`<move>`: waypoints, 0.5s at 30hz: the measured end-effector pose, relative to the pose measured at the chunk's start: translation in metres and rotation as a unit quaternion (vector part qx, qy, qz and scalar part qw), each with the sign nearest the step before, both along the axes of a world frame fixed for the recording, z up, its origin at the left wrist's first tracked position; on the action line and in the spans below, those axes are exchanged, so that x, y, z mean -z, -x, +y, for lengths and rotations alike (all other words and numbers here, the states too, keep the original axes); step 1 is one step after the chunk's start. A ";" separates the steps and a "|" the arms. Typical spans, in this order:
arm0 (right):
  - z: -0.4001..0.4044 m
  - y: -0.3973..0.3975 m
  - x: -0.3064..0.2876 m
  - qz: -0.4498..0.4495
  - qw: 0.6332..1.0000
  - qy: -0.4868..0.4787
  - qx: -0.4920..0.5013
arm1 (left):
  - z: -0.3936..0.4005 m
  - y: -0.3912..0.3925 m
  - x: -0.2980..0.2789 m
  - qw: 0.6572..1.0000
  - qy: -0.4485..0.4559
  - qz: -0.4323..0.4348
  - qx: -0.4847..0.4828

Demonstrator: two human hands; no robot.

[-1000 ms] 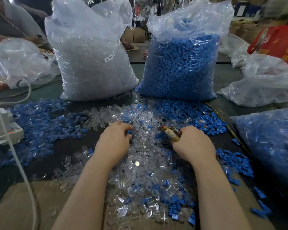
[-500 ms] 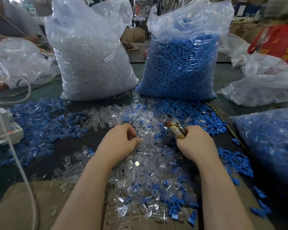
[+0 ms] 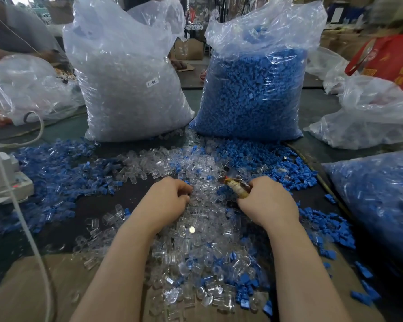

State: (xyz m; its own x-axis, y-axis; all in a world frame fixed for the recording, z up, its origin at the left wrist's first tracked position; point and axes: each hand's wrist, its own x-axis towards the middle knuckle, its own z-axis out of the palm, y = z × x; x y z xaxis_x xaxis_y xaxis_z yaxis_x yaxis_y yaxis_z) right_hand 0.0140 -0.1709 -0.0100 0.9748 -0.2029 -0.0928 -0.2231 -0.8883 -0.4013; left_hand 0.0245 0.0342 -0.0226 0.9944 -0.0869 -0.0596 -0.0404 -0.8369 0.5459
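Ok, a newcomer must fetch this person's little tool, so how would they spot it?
Find the tall upright bag of blue parts at the back. Straight in front of it, the right hand grips a small tool over the loose pieces. It is the only yellowish-brown thing among clear and blue plastic.

2 hands: L (image 3: pixel 166 201), R (image 3: pixel 269 202); 1 tool (image 3: pixel 237 188); 2 upright bags: clear-parts bag (image 3: pixel 126 89), blue-parts bag (image 3: pixel 254 94).

Head-worn wide-angle view — facing forward and down, close above left hand (image 3: pixel 165 201) and right hand (image 3: pixel 266 203)
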 end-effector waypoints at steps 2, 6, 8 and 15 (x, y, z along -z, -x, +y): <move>0.004 0.000 -0.001 0.002 1.000 0.004 0.011 | 0.001 0.000 0.000 1.000 0.009 0.004 -0.008; 0.009 0.001 -0.001 0.011 1.000 0.014 0.022 | 0.003 0.000 0.000 0.999 0.021 0.006 -0.035; 0.009 0.002 0.000 0.007 1.000 0.021 0.020 | 0.003 0.001 -0.001 0.999 0.012 0.003 -0.042; 0.004 0.000 0.000 -0.050 0.998 0.003 0.032 | -0.003 0.005 -0.004 0.999 -0.019 -0.019 -0.029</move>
